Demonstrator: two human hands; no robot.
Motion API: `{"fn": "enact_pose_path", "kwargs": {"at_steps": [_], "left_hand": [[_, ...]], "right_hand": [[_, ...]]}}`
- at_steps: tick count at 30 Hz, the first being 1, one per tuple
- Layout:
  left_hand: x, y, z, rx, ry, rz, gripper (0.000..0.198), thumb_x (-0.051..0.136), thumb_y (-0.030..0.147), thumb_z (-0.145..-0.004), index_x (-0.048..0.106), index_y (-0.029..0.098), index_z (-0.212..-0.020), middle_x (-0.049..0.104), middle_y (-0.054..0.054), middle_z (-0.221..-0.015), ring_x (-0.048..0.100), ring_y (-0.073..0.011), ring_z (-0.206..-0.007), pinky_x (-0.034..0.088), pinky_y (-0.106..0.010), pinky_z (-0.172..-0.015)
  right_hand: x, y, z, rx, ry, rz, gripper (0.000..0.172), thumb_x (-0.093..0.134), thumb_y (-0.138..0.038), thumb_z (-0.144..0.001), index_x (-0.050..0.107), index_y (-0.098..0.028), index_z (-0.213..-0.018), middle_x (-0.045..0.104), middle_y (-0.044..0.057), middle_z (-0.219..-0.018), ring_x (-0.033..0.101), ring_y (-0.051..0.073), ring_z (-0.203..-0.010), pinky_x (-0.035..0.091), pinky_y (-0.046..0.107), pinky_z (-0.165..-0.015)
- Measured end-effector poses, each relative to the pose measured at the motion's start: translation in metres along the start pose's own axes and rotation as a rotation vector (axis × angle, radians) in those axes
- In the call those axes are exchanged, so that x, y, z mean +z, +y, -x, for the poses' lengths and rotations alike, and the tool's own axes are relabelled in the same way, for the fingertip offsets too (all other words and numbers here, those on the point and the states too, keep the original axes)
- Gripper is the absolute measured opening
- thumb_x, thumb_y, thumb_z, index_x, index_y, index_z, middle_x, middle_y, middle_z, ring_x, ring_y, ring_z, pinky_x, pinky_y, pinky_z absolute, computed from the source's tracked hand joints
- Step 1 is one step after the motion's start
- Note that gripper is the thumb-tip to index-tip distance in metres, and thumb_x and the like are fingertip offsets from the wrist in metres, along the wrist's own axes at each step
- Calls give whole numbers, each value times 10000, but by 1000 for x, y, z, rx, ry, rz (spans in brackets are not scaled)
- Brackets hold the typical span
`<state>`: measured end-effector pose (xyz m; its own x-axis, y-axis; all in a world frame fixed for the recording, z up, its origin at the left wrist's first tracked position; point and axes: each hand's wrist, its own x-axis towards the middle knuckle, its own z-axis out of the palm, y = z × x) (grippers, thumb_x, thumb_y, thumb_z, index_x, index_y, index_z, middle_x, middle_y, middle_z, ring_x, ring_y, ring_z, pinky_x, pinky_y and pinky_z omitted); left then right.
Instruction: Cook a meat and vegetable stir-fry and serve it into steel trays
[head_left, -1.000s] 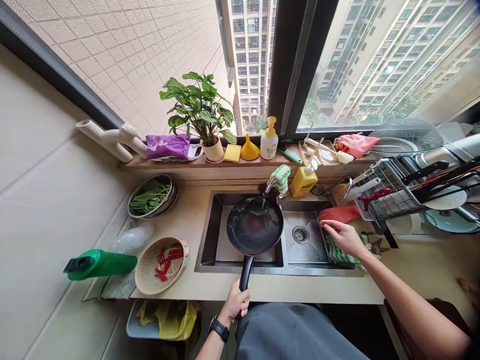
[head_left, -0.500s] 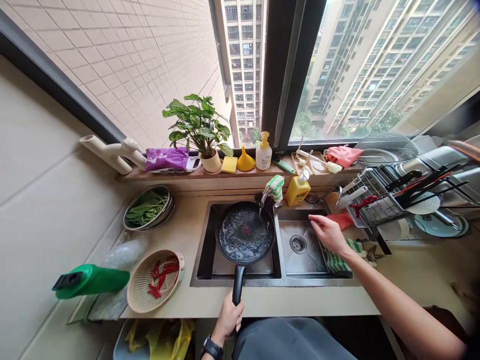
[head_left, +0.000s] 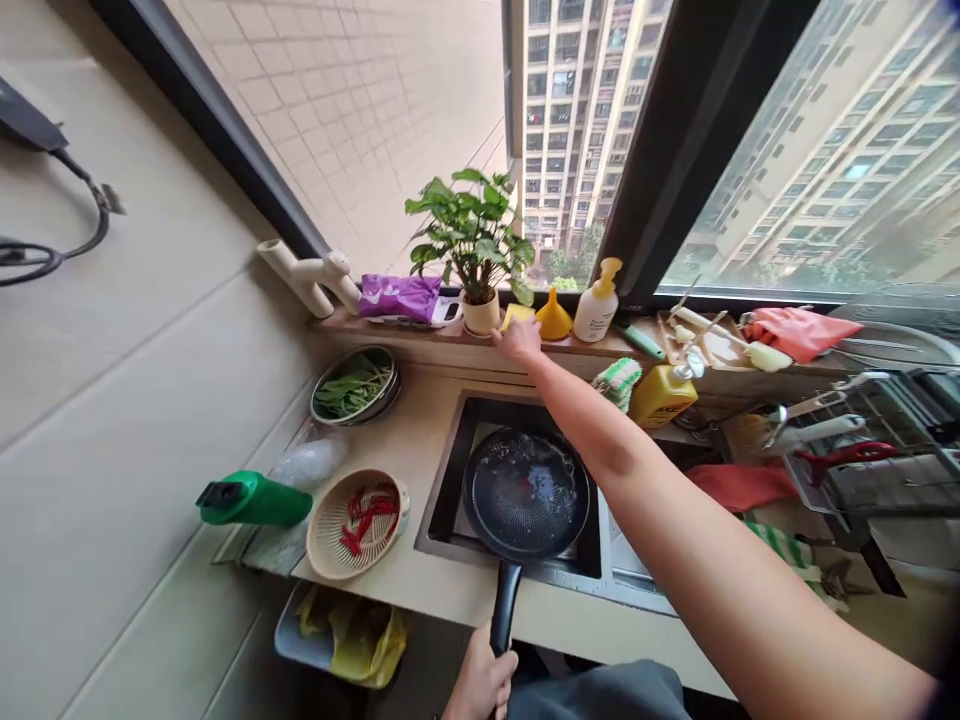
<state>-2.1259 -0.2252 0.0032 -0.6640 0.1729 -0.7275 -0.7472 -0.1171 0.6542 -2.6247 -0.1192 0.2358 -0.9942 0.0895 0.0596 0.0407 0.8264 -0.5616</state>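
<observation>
Grip status, left: my left hand (head_left: 484, 675) was closed around the handle (head_left: 505, 605) of the frying pan (head_left: 517, 505), fingers wrapped, with no visible gap. The handle projected over the front rim of the sink (head_left: 559, 574), and the pan's round body covered most of the left basin. Whether the pan rested on the basin floor or was held above it could not be determined.

Grip status, right: my right hand (head_left: 519, 340) was extended to the window sill (head_left: 427, 333), its fingers at the front face of the yellow sponge (head_left: 519, 315). Finger opening and firmness of hold could not be determined, as the hand covered the contact area. The sponge lay near the sill's front edge, between the plant pot (head_left: 481, 313) and the yellow funnel (head_left: 554, 319).

Progress, as judged: the pan was in position and secured, and its inner surface was wet, with glossy patches. The sponge had been reached but was not yet clear of the sill, and no sponge was in the pan. My right arm hid the tap, so water flow could not be checked. The basket (head_left: 318, 542) of red chillies (head_left: 371, 515) stood near the counter's front edge, apart from both hands
</observation>
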Motion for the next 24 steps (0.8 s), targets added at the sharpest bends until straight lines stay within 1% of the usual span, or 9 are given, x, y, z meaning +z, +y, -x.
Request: {"fn": "enact_pose_path", "kwargs": {"at_steps": [3, 5, 8, 10, 13, 15, 20, 22, 24], "left_hand": [[3, 1, 8, 22, -10, 6, 476, 785, 518, -745, 394, 268, -849, 263, 173, -442, 241, -42, -292, 278, -169, -308], [3, 3, 11, 19, -20, 2, 460, 770, 506, -760, 385, 269, -846, 266, 172, -445, 256, -48, -291, 299, -177, -304], [-1, 6, 15, 16, -34, -12, 420, 732, 476, -792, 369, 273, -851, 268, 173, -447, 267, -57, -292, 311, -184, -291], [-5, 7, 18, 24, -38, -24, 391, 714, 438, -807, 362, 275, -860, 259, 178, -461, 271, -57, -291, 319, -184, -288], [-11, 7, 22, 14, -31, -17, 365, 703, 390, -814, 363, 273, -871, 273, 177, -492, 278, -51, -299, 321, -176, -289], [-14, 6, 23, 6, -28, -9, 360, 706, 379, -813, 369, 270, -875, 291, 175, -497, 292, -51, -305, 319, -172, -295], [-22, -2, 27, 5, -30, -13, 365, 715, 381, -807, 377, 264, -880, 315, 172, -511, 313, -48, -304, 320, -164, -302], [-24, -5, 28, 9, -32, -31, 346, 700, 370, -817, 378, 262, -884, 322, 171, -523, 316, -45, -304, 326, -162, -302], [-25, -6, 29, 15, -36, -51, 328, 684, 360, -827, 376, 263, -886, 326, 171, -522, 321, -47, -302, 329, -164, -299]], "right_hand": [[22, 1, -25, 86, 128, -97, 609, 748, -526, -913, 569, -31, -1220, 459, 271, -1397, 428, 320, -1302, 403, 573, -1098], [24, 5, -31, 101, 157, -130, 569, 686, -499, -963, 558, 2, -1199, 457, 266, -1386, 407, 264, -1297, 362, 541, -1145], [11, 12, -22, 18, 153, -87, 398, 631, -386, -999, 585, -9, -1119, 498, 231, -1310, 435, 221, -1228, 374, 482, -1139], [-1, 22, 0, -72, 153, -48, 232, 624, -279, -977, 612, -58, -1045, 539, 192, -1234, 470, 216, -1161, 406, 449, -1103], [-5, 55, 64, -167, 125, -34, 50, 616, -206, -928, 613, -157, -938, 570, 125, -1149, 506, 210, -1093, 444, 381, -1040], [8, 86, 123, -250, 53, -74, 41, 599, -191, -899, 578, -201, -865, 582, 94, -1076, 537, 213, -1028, 471, 354, -962], [71, 145, 271, -288, -453, -87, 130, 498, -120, -843, 491, -215, -754, 585, 50, -893, 560, 190, -844, 455, 297, -776], [89, 155, 309, -343, -623, 23, 125, 495, -79, -821, 524, -197, -793, 591, 43, -863, 554, 182, -810, 445, 306, -795], [95, 161, 328, -439, -788, 140, 139, 514, -61, -828, 577, -175, -874, 616, 53, -893, 562, 185, -816, 446, 332, -841]]}}
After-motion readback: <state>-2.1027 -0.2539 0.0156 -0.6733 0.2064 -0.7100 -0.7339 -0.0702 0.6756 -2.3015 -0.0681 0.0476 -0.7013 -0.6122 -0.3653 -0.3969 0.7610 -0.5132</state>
